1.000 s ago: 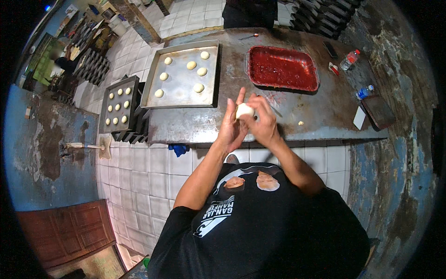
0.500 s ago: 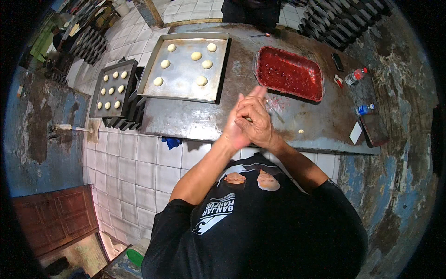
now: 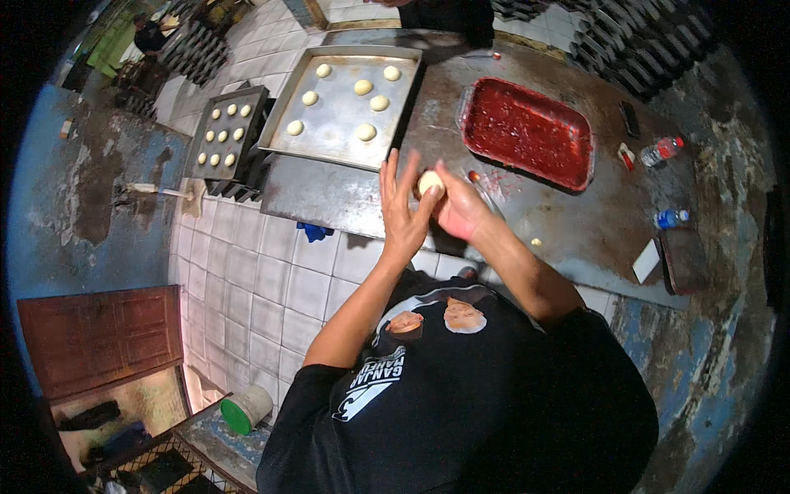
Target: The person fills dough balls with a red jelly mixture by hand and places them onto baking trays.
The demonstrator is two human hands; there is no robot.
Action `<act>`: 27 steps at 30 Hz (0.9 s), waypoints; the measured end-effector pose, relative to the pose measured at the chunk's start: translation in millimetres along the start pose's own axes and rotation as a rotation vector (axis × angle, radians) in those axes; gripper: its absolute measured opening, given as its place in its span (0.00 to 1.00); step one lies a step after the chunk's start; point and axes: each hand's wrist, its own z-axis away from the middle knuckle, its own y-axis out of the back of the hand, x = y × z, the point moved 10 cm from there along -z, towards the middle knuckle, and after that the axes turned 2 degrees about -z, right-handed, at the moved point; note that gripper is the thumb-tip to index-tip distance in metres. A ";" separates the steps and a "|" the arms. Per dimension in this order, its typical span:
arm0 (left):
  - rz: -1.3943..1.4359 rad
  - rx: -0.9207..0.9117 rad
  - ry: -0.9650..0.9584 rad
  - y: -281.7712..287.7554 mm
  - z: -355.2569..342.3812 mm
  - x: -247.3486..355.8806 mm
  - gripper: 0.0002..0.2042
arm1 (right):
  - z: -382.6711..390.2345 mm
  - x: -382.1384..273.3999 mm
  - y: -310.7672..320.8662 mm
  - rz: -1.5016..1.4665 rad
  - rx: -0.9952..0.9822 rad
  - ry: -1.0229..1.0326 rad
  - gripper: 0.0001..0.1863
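A round, pale dough ball (image 3: 430,183) sits between my hands above the near edge of the metal table (image 3: 329,185). My right hand (image 3: 461,210) is closed around its right side. My left hand (image 3: 401,214) has its fingers stretched up and spread, slightly blurred, with the thumb against the ball. Just beyond, to the left, lies a large square baking tray (image 3: 337,123) with several spaced dough balls (image 3: 365,132). To the right of my hands stands a rectangular pan (image 3: 589,156) of glossy dark red filling (image 3: 527,128). A spoon (image 3: 475,176) with reddish stuff on it lies beside this pan.
A smaller dark tray (image 3: 196,156) of dough balls rests on stacked trays at the left. Two plastic bottles (image 3: 662,151), a phone (image 3: 629,118) and a white card (image 3: 647,262) lie at the right. A person in dark clothes (image 3: 444,20) stands across the table.
My hands were pressed together, mostly hiding what was between them. They have parted, the left fingers have spread, and the dough ball shows. The whole view has shifted slightly.
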 end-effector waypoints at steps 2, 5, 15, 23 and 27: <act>-0.133 -0.051 0.023 10.4 8.8 -18.3 0.15 | -3.2 30.2 -12.8 -0.125 -0.067 -0.071 0.19; -0.070 0.032 0.143 28.7 6.1 -66.4 0.12 | -10.2 51.6 -34.6 -0.099 -0.049 -0.090 0.17; 0.505 0.111 0.623 71.9 -3.3 -253.8 0.25 | -186.3 92.4 -58.4 0.451 -0.092 -0.201 0.17; 0.404 0.184 0.925 183.6 24.2 -408.5 0.17 | -399.4 105.1 -79.1 2.236 -0.161 0.401 0.31; 0.322 0.191 1.004 223.7 42.3 -437.9 0.17 | -429.1 121.1 -93.9 2.342 -0.135 0.628 0.29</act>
